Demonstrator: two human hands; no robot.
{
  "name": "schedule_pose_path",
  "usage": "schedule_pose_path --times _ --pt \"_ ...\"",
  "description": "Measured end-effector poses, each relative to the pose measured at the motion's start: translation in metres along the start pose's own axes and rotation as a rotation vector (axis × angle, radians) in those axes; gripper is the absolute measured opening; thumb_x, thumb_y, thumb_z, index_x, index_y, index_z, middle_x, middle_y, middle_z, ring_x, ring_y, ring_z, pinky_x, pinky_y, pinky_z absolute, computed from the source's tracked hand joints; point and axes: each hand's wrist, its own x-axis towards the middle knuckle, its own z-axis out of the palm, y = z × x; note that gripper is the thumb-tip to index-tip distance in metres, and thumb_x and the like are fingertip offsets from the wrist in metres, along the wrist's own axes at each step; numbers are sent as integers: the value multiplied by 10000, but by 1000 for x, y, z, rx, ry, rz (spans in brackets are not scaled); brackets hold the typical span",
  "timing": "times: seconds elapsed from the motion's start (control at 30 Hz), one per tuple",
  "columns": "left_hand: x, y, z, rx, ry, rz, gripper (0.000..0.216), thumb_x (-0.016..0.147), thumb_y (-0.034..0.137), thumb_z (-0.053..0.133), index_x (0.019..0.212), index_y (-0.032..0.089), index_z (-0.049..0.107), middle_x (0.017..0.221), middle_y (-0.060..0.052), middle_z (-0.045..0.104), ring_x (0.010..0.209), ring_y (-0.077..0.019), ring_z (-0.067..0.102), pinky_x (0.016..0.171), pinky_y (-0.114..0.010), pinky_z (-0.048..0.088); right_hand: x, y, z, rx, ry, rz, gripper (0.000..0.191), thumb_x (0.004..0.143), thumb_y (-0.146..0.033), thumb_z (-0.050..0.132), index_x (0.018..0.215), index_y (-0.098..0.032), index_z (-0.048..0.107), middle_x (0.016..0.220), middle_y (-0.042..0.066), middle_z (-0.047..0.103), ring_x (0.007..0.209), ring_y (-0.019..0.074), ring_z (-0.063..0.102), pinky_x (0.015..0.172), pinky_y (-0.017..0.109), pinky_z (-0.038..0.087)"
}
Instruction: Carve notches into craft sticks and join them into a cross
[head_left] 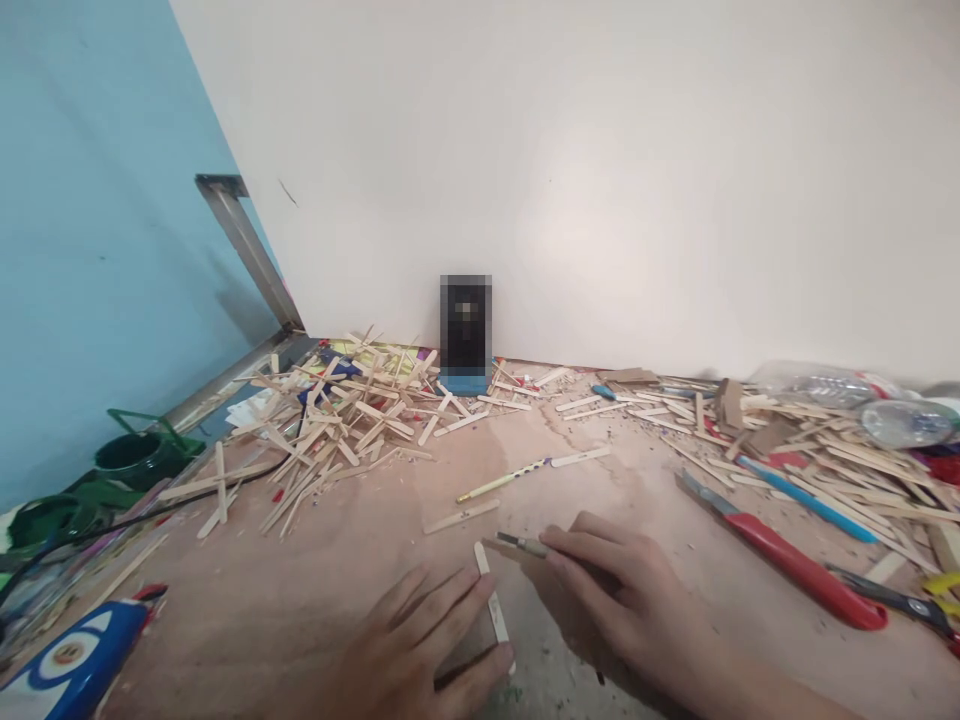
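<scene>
My left hand (420,650) lies flat on the table with its fingers pressing down a wooden craft stick (493,605). My right hand (630,600) grips a small knife (521,543), whose blade points left and sits at the far end of that stick. A loose stick (461,516) and a yellow pencil (504,482) lie just beyond my hands.
A big heap of wooden sticks (330,420) covers the back left; more sticks, a red cutter (780,555) and a blue pen (806,497) lie on the right. A dark phone (465,335) leans on the white wall. Green tape rolls (139,455) sit at the left edge.
</scene>
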Motion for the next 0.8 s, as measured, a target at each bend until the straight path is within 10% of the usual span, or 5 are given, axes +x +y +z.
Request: schedule_pose_path --times 0.27,0.63,0.8 --pt "18 9 3 -204 -275 -110 811 986 640 783 1657 250 547 1780 -252 402 1621 -447 482 1262 -671 451 6 3 -27 3 -43 82 293 1099 -353 605 1084 -234 873 902 58 788 828 193 742 735 296 578" --pt "89 2 0 -163 -228 -21 664 1120 683 488 1605 245 611 1708 -256 516 1565 -456 543 1232 -650 468 -18 49 -68 -108 59 -47 311 1085 -366 578 1067 -233 859 1002 74 863 857 214 815 770 323 626" --pt "144 -13 20 -96 -99 82 473 1179 514 478 1404 182 729 1448 -189 737 1388 -325 696 1184 -459 546 -13 61 -74 -66 191 34 278 1022 -404 644 1007 -250 875 983 64 887 829 252 841 730 353 658"
